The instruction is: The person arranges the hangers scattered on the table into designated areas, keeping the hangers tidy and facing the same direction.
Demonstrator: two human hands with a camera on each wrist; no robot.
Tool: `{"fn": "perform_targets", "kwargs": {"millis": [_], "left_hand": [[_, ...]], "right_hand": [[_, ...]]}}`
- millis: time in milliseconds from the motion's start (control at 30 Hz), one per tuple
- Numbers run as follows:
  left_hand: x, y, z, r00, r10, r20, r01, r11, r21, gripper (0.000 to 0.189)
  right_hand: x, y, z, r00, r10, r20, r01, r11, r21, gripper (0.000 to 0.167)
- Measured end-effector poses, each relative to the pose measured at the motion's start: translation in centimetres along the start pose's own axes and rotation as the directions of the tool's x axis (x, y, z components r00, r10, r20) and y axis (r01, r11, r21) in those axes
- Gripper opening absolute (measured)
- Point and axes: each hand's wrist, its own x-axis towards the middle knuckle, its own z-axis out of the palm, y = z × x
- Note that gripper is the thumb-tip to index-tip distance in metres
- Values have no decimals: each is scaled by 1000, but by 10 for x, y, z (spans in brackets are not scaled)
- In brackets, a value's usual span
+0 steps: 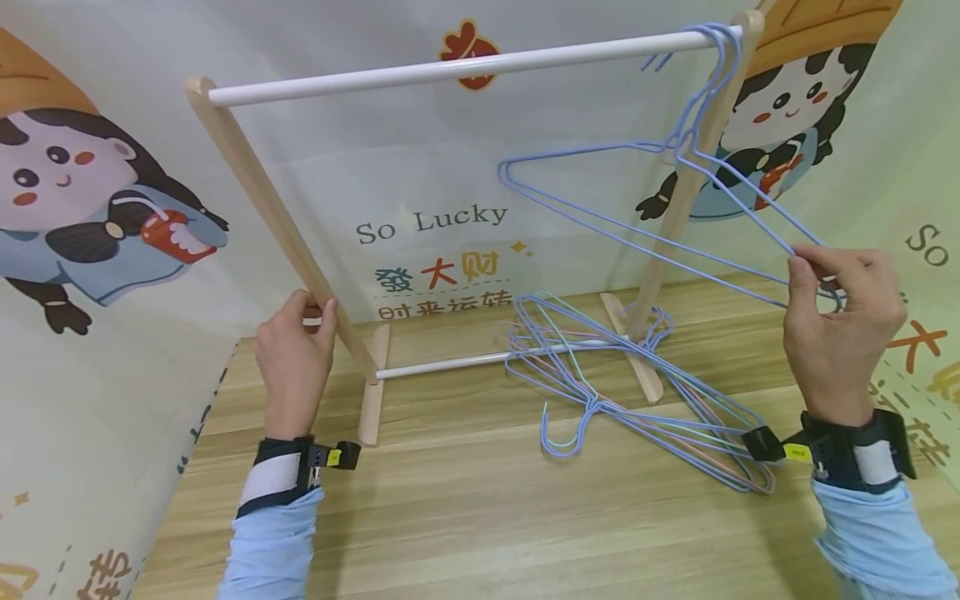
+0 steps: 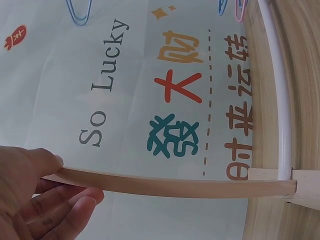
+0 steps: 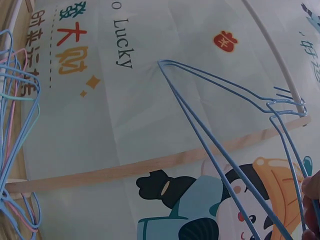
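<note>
My left hand point(image 1: 294, 354) holds the left wooden post point(image 1: 277, 225) of a small clothes rack between thumb and fingers; the left wrist view shows the thumb on one side of the post point(image 2: 175, 185). At the rack's right end, two blue hangers point(image 1: 585, 152) have their hooks over the white top rail point(image 1: 465, 68). My right hand point(image 1: 847, 329) pinches the right corners of these hangers. In the right wrist view the hangers point(image 3: 220, 147) lie nearly parallel, and only some fingertips point(image 3: 312, 192) of that hand show at the edge.
A pile of blue, green and pink hangers point(image 1: 592, 406) lies on the wooden table point(image 1: 465, 517), partly over the rack's white lower rail point(image 1: 442, 365) and right foot point(image 1: 645, 379). A printed backdrop point(image 1: 420, 175) stands close behind the rack and at both sides.
</note>
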Motion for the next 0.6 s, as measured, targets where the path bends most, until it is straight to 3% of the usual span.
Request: {"fn": "perform_targets", "kwargs": {"millis": [133,367,500,600], "left_hand": [[0,0,0,1000,-7,5,7,1000,-5,25],[0,0,0,1000,-16,11,16,1000,-2,26],[0,-1,1,1000,-15,11,15,1000,2,26],[0,-1,0,1000,-15,8,15,1000,1,26]], "right_hand": [[-1,-2,0,999,-5,-41,5,1000,-10,18],[-4,-25,5,988,-61,-144,67,997,43,18],[-12,-27,10,981,-116,-157,135,984,115,16],[-19,-26,13,980,-173,-99,189,962,196,19]]}}
